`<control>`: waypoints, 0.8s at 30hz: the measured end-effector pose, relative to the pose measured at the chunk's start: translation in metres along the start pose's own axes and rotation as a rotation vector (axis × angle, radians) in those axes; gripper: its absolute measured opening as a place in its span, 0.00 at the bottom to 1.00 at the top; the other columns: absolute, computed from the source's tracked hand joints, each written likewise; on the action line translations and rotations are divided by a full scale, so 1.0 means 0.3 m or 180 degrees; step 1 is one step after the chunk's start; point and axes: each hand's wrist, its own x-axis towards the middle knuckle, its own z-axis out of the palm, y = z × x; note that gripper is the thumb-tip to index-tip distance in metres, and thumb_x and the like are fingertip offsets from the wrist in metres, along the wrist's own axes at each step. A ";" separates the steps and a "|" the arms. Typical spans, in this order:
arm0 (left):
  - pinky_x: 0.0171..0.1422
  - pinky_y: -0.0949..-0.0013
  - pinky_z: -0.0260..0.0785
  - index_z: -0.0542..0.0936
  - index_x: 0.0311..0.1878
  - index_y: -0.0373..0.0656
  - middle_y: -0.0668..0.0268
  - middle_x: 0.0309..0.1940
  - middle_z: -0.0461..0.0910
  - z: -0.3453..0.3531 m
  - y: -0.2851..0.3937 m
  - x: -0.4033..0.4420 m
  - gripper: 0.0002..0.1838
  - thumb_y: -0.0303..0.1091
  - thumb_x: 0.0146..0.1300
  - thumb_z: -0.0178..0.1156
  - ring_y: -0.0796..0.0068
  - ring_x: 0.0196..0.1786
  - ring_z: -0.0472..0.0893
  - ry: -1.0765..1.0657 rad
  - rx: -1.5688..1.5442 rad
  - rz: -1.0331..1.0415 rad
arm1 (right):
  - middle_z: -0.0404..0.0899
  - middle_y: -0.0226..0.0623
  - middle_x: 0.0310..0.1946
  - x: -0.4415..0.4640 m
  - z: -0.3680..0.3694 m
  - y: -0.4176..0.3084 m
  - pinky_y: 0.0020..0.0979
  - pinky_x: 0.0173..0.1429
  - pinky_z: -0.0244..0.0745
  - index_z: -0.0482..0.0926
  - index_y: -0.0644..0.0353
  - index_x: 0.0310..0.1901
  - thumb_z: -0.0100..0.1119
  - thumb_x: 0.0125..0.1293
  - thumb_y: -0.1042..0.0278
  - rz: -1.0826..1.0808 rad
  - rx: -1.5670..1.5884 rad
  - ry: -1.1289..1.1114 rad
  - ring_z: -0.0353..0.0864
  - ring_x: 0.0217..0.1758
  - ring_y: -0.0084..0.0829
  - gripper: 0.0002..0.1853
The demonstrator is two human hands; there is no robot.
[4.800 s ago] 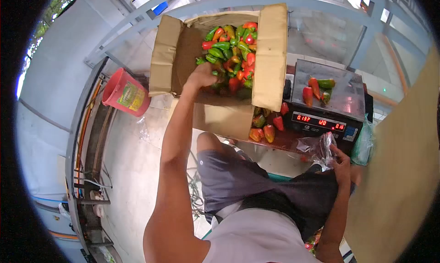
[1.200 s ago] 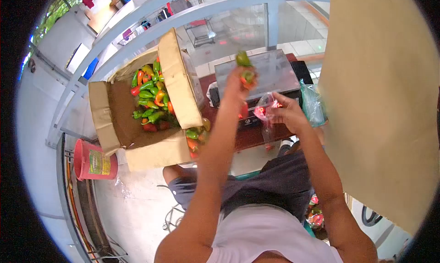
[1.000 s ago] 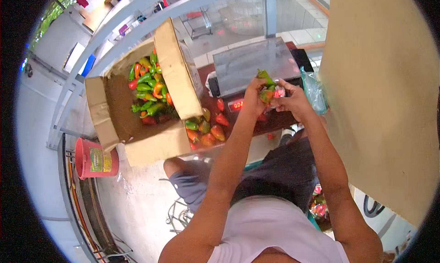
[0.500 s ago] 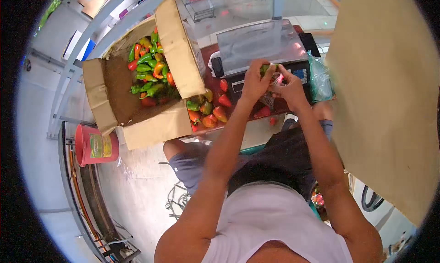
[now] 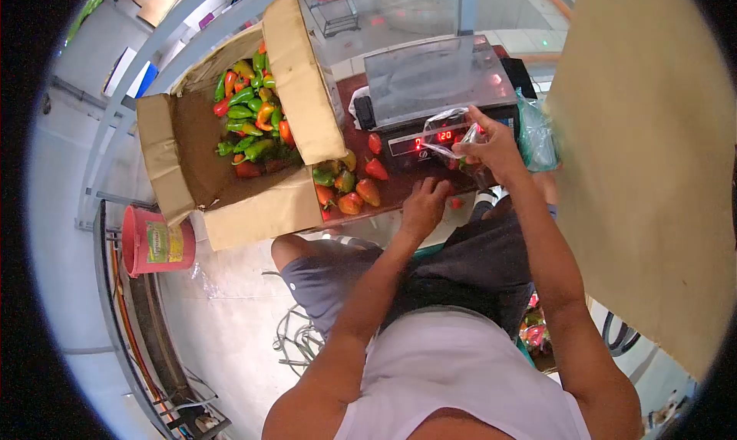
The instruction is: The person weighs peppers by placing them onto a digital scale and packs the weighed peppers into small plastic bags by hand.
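My right hand [image 5: 495,145] pinches the top of a clear plastic bag [image 5: 468,152] in front of the scale. Something red and green shows inside the bag, probably peppers. My left hand [image 5: 424,208] is lowered to the table's front edge, fingers curled down over the spot of a red pepper, which they hide. Left of it lie loose red and green peppers [image 5: 351,203], with a red pepper [image 5: 375,169] a little apart. Behind my hands stands the digital scale [image 5: 437,75], its red digits lit and partly covered by the bag.
An open cardboard box [image 5: 230,229] of red and green peppers [image 5: 249,114] sits at the left. A pink bucket [image 5: 157,242] stands on the floor below it. Green plastic bags [image 5: 537,133] hang right of the scale. A large cardboard panel [image 5: 645,171] blocks the right side.
My left hand has left the bag and moved down to the table edge, over a red pepper. My right hand keeps the bag, and the lit scale digits now show.
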 end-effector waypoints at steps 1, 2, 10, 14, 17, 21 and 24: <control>0.54 0.55 0.77 0.80 0.49 0.48 0.59 0.48 0.79 0.000 -0.008 0.007 0.19 0.30 0.53 0.70 0.51 0.50 0.81 -0.0157 -0.0163 -0.0114 | 0.85 0.35 0.45 -0.008 -0.004 -0.012 0.24 0.29 0.76 0.67 0.65 0.71 0.79 0.50 0.77 -0.0054 0.0056 0.0042 0.79 0.35 0.18 0.45; 0.57 0.56 0.76 0.80 0.50 0.47 0.59 0.49 0.81 -0.008 -0.028 0.019 0.20 0.28 0.53 0.70 0.53 0.52 0.81 -0.0299 -0.0335 -0.0233 | 0.85 0.34 0.44 -0.014 -0.023 -0.015 0.24 0.30 0.75 0.69 0.64 0.70 0.79 0.50 0.77 0.0004 -0.0100 0.0031 0.78 0.35 0.17 0.43; 0.57 0.60 0.75 0.77 0.56 0.42 0.57 0.48 0.82 -0.499 0.158 0.292 0.23 0.23 0.56 0.70 0.60 0.54 0.82 0.0758 -0.3218 -0.0415 | 0.84 0.34 0.47 -0.016 -0.036 -0.169 0.20 0.32 0.75 0.73 0.63 0.68 0.73 0.55 0.80 -0.0275 -0.0469 -0.0325 0.79 0.29 0.15 0.37; 0.62 0.58 0.73 0.79 0.55 0.44 0.57 0.50 0.81 -0.660 0.212 0.398 0.19 0.28 0.59 0.67 0.58 0.56 0.81 0.0294 -0.1587 0.0459 | 0.84 0.45 0.51 -0.052 -0.040 -0.403 0.22 0.34 0.79 0.68 0.68 0.70 0.70 0.58 0.79 -0.0515 0.0053 -0.0308 0.84 0.34 0.21 0.37; 0.59 0.55 0.72 0.82 0.46 0.43 0.55 0.48 0.79 -0.790 0.256 0.429 0.12 0.32 0.59 0.67 0.52 0.51 0.80 0.0405 0.0074 0.1518 | 0.74 0.44 0.66 -0.094 -0.071 -0.526 0.24 0.39 0.81 0.65 0.68 0.72 0.68 0.59 0.81 -0.0631 0.0471 -0.0338 0.88 0.39 0.26 0.38; 0.54 0.55 0.73 0.83 0.35 0.39 0.55 0.50 0.78 -0.999 0.253 0.509 0.08 0.34 0.60 0.68 0.52 0.49 0.80 0.0560 0.0173 0.1717 | 0.82 0.38 0.55 -0.131 -0.103 -0.633 0.24 0.42 0.80 0.75 0.66 0.64 0.68 0.61 0.80 -0.1099 -0.0119 -0.0262 0.85 0.38 0.22 0.28; 0.46 0.61 0.73 0.82 0.37 0.35 0.56 0.38 0.80 -1.135 0.268 0.518 0.10 0.34 0.62 0.68 0.58 0.43 0.81 0.0034 0.0016 0.1791 | 0.86 0.27 0.34 -0.114 -0.201 -0.671 0.22 0.44 0.75 0.89 0.61 0.42 0.69 0.61 0.79 -0.1608 -0.1276 -0.0026 0.81 0.40 0.18 0.08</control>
